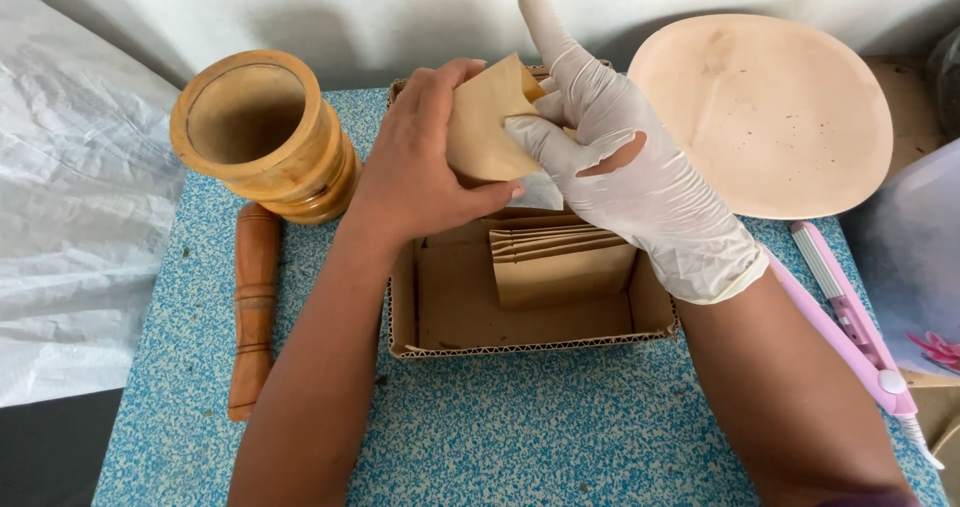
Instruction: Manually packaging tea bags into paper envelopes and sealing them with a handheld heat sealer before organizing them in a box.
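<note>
We see both hands working one small brown paper pouch (482,127) held above the open cardboard box (420,307). The bare left hand (415,152) clamps the pouch from its left side, thumb across the lower front edge, fingers curled behind. The gloved right hand (620,157), in a white disposable glove, pinches the pouch's right edge between thumb and middle fingers, with the index finger pointing straight up and free. A pale, clear-looking strip shows at the pouch's lower right corner; it may be a window or an inner liner, and the view is too tight for us to tell.

We judge the step in hand as opening or spreading the pouch's mouth, with the pouch already lifted out of the box. Inside the box, a stack of matching flat pouches (560,257) leans near the back right, untouched.

The next move, in our judgement, calls for keeping the left grip firm while the gloved fingers part the paper layers without creasing or tearing them.

Around the box on the blue speckled tabletop (500,427): a wooden mortar (262,132) stands upright at left, a wooden pestle (254,307) lies just in front of it, a pale round plate (770,112) sits at right, and a pink handheld sealer (850,317) lies along the right edge.
</note>
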